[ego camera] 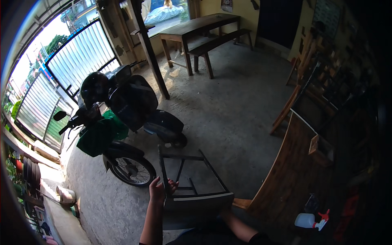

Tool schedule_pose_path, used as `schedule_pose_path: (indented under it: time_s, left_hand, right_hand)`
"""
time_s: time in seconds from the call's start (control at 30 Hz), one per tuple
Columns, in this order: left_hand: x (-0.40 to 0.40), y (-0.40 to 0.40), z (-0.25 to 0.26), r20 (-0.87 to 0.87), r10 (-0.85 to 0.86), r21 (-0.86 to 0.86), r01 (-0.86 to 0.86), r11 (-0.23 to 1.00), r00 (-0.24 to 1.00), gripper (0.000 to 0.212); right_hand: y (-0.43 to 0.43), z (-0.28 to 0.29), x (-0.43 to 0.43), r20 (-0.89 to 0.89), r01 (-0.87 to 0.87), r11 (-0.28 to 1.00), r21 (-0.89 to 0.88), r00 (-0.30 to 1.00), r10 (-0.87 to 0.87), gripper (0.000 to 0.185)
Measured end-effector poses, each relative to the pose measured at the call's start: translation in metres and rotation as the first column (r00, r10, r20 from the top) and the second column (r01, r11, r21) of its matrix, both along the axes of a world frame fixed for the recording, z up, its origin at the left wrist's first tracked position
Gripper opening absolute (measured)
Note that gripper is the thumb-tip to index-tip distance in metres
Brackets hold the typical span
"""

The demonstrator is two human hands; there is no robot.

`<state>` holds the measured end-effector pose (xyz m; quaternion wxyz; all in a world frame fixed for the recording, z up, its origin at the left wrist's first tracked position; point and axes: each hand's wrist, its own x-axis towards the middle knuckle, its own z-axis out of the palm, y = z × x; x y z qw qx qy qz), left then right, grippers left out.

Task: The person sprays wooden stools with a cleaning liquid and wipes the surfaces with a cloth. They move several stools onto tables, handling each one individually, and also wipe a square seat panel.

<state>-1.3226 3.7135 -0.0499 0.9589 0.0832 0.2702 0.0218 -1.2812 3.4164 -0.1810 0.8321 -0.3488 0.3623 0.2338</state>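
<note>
In front of my body is a small stool or chair with a dark frame [180, 158], its legs pointing away from me and its flat seat panel [196, 211] facing me. My left hand [162, 188] is at the frame's left leg, with the thumb on the outer side and fingertips showing on the inner side; how firmly it grips cannot be told. The right forearm [237, 225] reaches toward the panel's right part, while the right hand itself is hidden behind or under it.
Parked motorcycles [134, 101] stand ahead to the left, one with a green bag [104, 131]. At right is a wooden workbench [275, 183] with a spray bottle [306, 220] lying on it. A long table [199, 26], a bench [220, 43] and a wooden post [151, 55] stand farther off.
</note>
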Motion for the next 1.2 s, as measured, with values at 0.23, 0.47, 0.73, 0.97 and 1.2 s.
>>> schedule_pose_path:
  time_s: [0.23, 0.47, 0.73, 0.97, 1.2]
  left_hand:
    - [0.105, -0.022, -0.005, -0.333, -0.564, 0.640, 0.621, 0.454, 0.756, 0.066]
    - [0.235, -0.027, -0.108, -0.680, -0.380, 0.708, 0.695, -0.120, 0.627, 0.070]
    - [0.340, -0.055, -0.204, -0.522, -0.603, 0.760, 0.650, -0.008, 0.603, 0.044]
    - [0.393, -0.093, -0.309, -0.723, -0.483, 0.685, 0.602, -0.410, 0.494, 0.064]
    - [0.413, -0.133, -0.395, -0.811, -0.430, 0.583, 0.602, -0.545, 0.396, 0.079]
  right_hand:
    - [-0.033, 0.021, 0.021, -0.025, 0.249, 0.958, -0.143, 0.967, -0.255, 0.077]
    - [-0.038, -0.058, 0.068, -0.100, 0.311, 0.882, -0.354, 0.925, -0.367, 0.080]
    - [-0.036, -0.111, 0.144, -0.068, 0.408, 0.701, -0.585, 0.837, -0.543, 0.060]
    - [-0.060, -0.171, 0.190, -0.015, 0.312, 0.524, -0.792, 0.849, -0.529, 0.052]
    - [-0.112, -0.261, 0.220, -0.225, -0.162, 0.199, -0.967, 0.907, -0.356, 0.060]
